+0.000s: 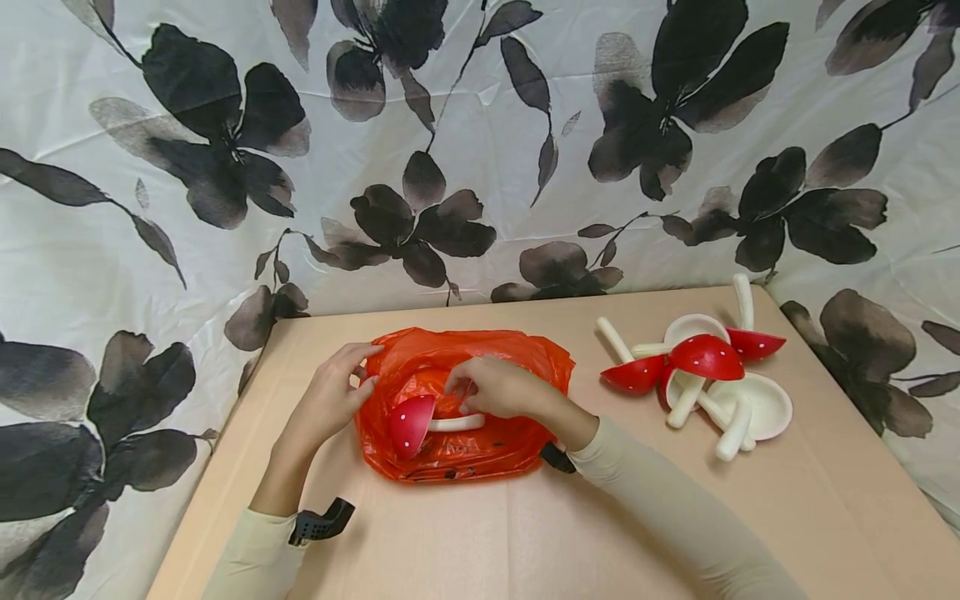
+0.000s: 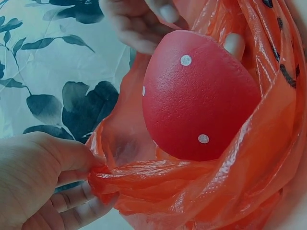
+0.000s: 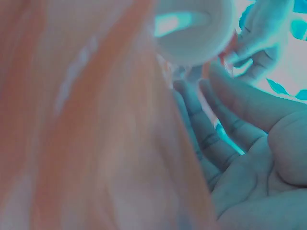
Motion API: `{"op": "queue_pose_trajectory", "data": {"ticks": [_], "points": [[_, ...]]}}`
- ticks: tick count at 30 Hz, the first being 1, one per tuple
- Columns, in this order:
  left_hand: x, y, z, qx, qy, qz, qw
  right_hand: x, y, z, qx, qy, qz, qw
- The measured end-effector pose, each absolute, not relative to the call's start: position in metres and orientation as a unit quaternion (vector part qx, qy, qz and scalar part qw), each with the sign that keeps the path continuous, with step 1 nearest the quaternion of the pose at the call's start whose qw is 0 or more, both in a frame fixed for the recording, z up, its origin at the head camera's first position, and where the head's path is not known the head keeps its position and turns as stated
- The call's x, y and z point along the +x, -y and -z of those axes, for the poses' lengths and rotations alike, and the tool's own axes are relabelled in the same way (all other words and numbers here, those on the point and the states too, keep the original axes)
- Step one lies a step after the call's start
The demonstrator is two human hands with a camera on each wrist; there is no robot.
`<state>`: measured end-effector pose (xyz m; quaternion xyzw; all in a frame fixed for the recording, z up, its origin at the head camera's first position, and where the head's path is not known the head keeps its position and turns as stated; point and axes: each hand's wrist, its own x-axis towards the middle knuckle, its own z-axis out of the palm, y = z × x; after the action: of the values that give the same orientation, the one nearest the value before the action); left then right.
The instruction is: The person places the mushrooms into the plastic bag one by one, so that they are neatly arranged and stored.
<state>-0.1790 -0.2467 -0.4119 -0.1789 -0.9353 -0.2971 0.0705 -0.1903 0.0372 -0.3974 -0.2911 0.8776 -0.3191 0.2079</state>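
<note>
White glare on orange bag (image 2: pixel 201 184)

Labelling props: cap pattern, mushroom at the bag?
Red cap, white dots; clearest in left wrist view.

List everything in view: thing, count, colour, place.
Bag: 1, red-orange with black marks, on the table
Bagged mushroom: 1, red cap with white spots, off-white stem, in the bag's opening
Other mushrooms: at least five (overlap hides the exact count), red and off-white, heaped right of the bag
Table: 1, light wood tone, under it all
Cloth: white with black-grey flowers, behind and beside the table; pieces can't be counted
Wrist units: 2, black, one per wrist
Sleeves: 2, cream, on the forearms
Left hand: 1, bare, fingers pinching the bag's edge
Right hand: 1, bare, over the bag near the stem
</note>
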Motion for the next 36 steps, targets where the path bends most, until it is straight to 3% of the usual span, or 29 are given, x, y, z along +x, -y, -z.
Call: {"op": "queue_pose_trajectory", "data": {"ticks": [15,36], "points": [[-0.182,0.243,0.415,-0.173,0.934,0.303,0.070,-0.208,-0.083,0.359,-0.322,-0.860,0.350,0.185],[-0.185,0.236,0.418,-0.167,0.936,0.301,0.076,-0.240,-0.155,0.347,-0.313,-0.867,0.350,0.167]]}}
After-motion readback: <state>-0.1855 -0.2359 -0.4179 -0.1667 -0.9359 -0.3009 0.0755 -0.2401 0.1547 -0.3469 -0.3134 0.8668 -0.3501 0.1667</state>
